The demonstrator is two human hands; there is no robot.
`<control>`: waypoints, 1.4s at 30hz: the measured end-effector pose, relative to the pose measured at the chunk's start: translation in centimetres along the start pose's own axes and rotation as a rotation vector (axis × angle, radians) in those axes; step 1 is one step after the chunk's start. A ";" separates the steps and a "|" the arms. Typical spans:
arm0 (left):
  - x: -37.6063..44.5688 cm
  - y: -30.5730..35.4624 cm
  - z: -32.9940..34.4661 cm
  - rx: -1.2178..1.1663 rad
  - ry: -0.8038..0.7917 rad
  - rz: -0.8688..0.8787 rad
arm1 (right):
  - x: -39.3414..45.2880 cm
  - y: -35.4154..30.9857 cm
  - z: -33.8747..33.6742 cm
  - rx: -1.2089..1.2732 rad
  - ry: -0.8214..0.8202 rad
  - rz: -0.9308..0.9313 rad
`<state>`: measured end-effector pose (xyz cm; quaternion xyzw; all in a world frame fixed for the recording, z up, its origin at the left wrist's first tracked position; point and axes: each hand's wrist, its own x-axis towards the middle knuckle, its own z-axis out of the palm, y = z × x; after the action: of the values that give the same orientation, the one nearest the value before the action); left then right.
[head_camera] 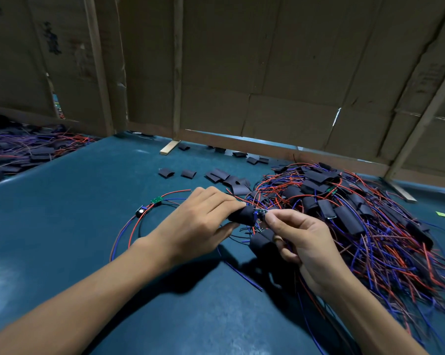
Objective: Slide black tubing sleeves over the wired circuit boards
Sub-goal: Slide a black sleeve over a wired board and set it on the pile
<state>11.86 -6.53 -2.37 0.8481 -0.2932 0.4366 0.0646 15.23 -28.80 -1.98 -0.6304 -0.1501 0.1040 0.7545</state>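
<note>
My left hand (pixel 198 221) grips a black tubing sleeve (pixel 243 216) just above the teal table. My right hand (pixel 303 239) pinches a small green circuit board (pixel 261 212) at the sleeve's open right end, with part of the board showing. A second black sleeve (pixel 262 242) sits in the lower fingers of my right hand. Red and blue wires trail down from the board. Left of my left hand, an uncovered green board (pixel 156 200) with red and blue wires lies on the table.
A big heap of sleeved boards and red and blue wires (pixel 349 213) fills the right side. Loose black sleeves (pixel 221 175) lie behind my hands. Another wire pile (pixel 24 152) lies at far left. Cardboard walls (pixel 267 73) close the back of the teal table (pixel 88 190).
</note>
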 end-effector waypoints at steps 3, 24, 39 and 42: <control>-0.2 0.1 0.2 -0.116 0.019 -0.044 | 0.0 -0.1 0.0 0.007 0.006 0.004; -0.9 -4.5 -1.6 0.075 -0.366 -0.526 | -0.4 -9.3 -5.3 -0.112 0.373 -0.442; 1.0 -1.8 -1.8 -0.125 -0.729 -0.636 | 3.9 -8.4 -8.1 -1.124 0.688 -0.095; 1.7 -2.9 -3.9 -0.404 -0.854 -0.775 | 3.7 -8.5 -5.5 -1.253 0.762 -0.176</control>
<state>11.50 -3.45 1.80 0.9641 -0.0401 -0.0617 0.2550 20.41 -34.17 5.88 -0.9211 0.0412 -0.2883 0.2585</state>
